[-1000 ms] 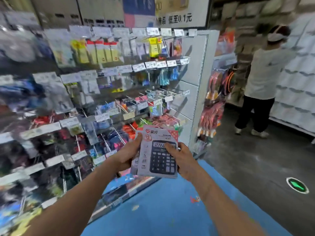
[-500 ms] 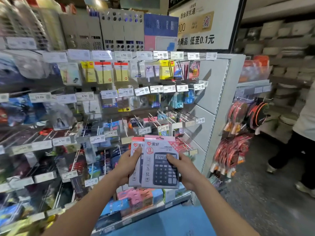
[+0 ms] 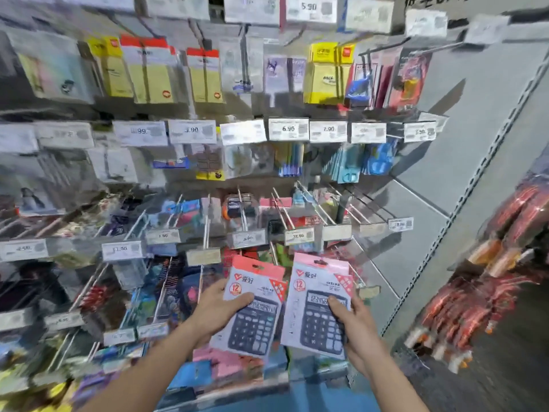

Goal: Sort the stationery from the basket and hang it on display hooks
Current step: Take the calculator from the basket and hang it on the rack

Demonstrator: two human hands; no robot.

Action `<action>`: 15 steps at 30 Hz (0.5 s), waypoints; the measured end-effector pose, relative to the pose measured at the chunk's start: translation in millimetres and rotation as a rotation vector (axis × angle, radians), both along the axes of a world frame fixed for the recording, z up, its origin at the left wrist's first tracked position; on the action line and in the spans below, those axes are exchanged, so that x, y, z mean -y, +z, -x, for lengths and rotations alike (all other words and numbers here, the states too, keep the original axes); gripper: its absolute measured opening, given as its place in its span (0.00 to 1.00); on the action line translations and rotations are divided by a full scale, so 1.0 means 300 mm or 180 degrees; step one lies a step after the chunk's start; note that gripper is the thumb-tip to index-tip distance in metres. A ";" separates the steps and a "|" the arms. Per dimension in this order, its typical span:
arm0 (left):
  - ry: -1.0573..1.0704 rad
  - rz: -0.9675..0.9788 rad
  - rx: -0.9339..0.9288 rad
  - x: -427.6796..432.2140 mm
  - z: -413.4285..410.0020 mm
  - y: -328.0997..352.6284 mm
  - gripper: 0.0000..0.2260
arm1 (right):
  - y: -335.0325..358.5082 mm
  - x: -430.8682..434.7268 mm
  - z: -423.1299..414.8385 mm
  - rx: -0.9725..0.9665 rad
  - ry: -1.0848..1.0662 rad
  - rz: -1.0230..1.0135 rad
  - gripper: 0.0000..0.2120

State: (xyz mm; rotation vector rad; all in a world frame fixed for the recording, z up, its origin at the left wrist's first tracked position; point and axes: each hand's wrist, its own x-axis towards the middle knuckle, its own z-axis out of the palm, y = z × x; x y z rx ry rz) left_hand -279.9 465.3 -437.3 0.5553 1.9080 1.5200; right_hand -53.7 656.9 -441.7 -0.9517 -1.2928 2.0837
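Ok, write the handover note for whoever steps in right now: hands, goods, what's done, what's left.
Left hand: grips the left calculator pack, thumb across its front.
Right hand: grips the right calculator pack by its right edge.
Goods: both packs are upright and side by side in front of the lower display hooks. The basket is not in view.
Done: one pack sits in each hand, hang holes at the top.
Left: neither pack is on a hook yet. Hang both; some hooks at the right of that row look bare, though blur makes this uncertain.
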 end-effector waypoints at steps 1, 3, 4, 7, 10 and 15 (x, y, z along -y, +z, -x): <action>-0.0010 -0.0031 -0.0004 -0.032 0.004 -0.046 0.13 | -0.045 -0.037 0.020 -0.0038 0.0012 -0.0047 0.24; 0.0039 -0.0155 -0.0082 -0.106 0.029 -0.153 0.11 | -0.149 -0.117 0.077 -0.0123 0.0007 -0.0186 0.18; 0.0058 -0.0264 -0.0143 -0.153 0.048 -0.204 0.11 | -0.200 -0.165 0.112 -0.0175 0.0018 -0.0220 0.17; 0.0098 -0.0705 -0.0183 -0.282 0.149 -0.404 0.18 | -0.345 -0.286 0.229 -0.0388 0.0084 -0.0588 0.19; 0.0252 -0.1261 -0.0056 -0.375 0.246 -0.570 0.28 | -0.435 -0.362 0.316 -0.0765 0.0297 -0.0936 0.30; 0.0512 -0.1734 -0.0416 -0.462 0.355 -0.718 0.29 | -0.516 -0.398 0.448 -0.1184 0.0478 -0.1524 0.38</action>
